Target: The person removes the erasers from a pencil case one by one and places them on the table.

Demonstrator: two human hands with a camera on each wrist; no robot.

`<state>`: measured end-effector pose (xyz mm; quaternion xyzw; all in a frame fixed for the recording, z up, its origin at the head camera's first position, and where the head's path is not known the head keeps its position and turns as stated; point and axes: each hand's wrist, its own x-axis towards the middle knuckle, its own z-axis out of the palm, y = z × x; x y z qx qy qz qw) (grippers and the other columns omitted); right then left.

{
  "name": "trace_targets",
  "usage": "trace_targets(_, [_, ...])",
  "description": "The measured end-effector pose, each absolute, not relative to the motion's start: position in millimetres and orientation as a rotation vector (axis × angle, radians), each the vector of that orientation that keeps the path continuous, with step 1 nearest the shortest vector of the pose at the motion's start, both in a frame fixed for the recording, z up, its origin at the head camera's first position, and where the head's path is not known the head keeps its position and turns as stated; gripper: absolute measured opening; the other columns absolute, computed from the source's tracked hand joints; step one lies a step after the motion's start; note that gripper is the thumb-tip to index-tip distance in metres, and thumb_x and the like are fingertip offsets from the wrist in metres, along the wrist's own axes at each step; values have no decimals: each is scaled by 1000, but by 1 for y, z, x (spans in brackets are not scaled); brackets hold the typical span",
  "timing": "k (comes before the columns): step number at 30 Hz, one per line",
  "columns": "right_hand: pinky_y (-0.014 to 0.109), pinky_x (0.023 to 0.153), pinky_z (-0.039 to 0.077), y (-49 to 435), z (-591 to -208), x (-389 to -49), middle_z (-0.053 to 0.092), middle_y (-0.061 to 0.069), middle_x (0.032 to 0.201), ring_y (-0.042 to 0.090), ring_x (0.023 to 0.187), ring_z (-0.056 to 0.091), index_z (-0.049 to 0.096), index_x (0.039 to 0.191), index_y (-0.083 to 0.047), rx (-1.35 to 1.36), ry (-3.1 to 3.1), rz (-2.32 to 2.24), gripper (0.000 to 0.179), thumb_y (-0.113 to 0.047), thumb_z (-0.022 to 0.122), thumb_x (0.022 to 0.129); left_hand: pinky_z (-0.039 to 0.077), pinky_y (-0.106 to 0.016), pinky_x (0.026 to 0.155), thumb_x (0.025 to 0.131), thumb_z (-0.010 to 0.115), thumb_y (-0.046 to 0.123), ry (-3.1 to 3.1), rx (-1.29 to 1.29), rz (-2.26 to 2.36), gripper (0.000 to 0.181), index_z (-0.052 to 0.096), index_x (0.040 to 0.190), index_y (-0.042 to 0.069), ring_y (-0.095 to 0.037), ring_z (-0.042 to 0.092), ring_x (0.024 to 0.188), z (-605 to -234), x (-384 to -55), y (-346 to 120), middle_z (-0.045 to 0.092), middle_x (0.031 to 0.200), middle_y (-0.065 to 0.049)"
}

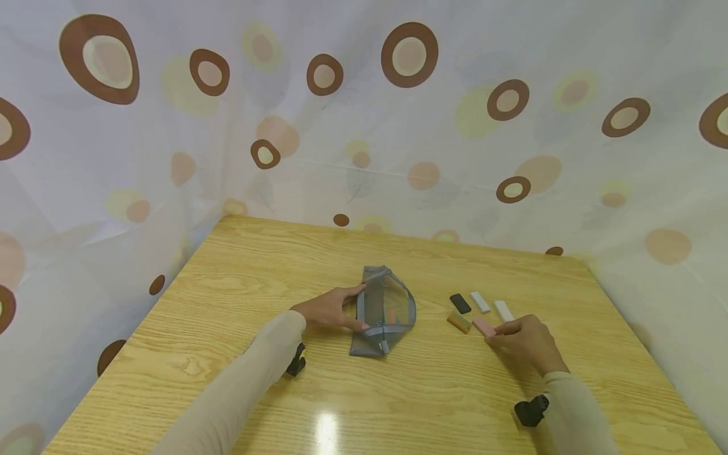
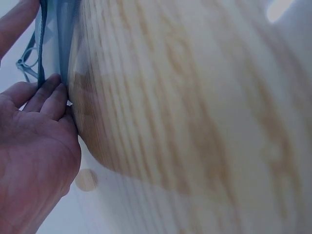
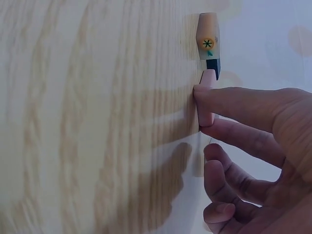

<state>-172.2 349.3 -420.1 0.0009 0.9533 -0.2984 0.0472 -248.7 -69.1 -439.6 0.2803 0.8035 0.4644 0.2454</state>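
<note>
A grey mesh zip pouch (image 1: pixel 372 309) lies on the table with its mouth spread wide. My left hand (image 1: pixel 330 308) grips its near side, thumb and fingers at the zip edges. In the left wrist view, the fingers of that hand (image 2: pixel 39 141) curl against the pouch (image 2: pixel 53 44). An orange piece (image 1: pixel 391 316) shows through the mesh. To the right, my right hand (image 1: pixel 529 341) pinches a small pink block (image 1: pixel 483 327) between thumb and forefinger, low over the tabletop. Its narrow side faces the right wrist view, where the block (image 3: pixel 207 105) stands between the fingertips.
Close to the pink block lie a tan-orange block (image 1: pixel 459 322) with a fruit-like print, a black one (image 1: pixel 460 303), and two white ones (image 1: pixel 480 302). The wood-grain table (image 1: pixel 398 404) is bounded by a patterned curtain (image 1: pixel 364 126) behind and at the sides.
</note>
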Motion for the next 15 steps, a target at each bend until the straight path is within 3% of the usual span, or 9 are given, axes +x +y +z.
trace_targets(8, [62, 85, 53, 351, -416, -175, 71, 25, 112, 50, 108, 62, 77, 108, 3, -4, 2909, -860, 47, -37, 83, 84, 18, -45, 124, 90, 80, 18, 2180, 743, 1285, 98, 15, 162, 4, -34, 15, 154, -440, -248, -69, 13, 167, -18])
trace_targets(15, [63, 85, 53, 349, -411, -176, 71, 25, 112, 52, 109, 61, 79, 102, 2, -18, 2930, -823, 36, -31, 81, 87, 19, -45, 124, 90, 79, 18, 2182, 757, 1285, 98, 13, 162, 4, -34, 15, 153, -439, -248, -69, 13, 167, -19])
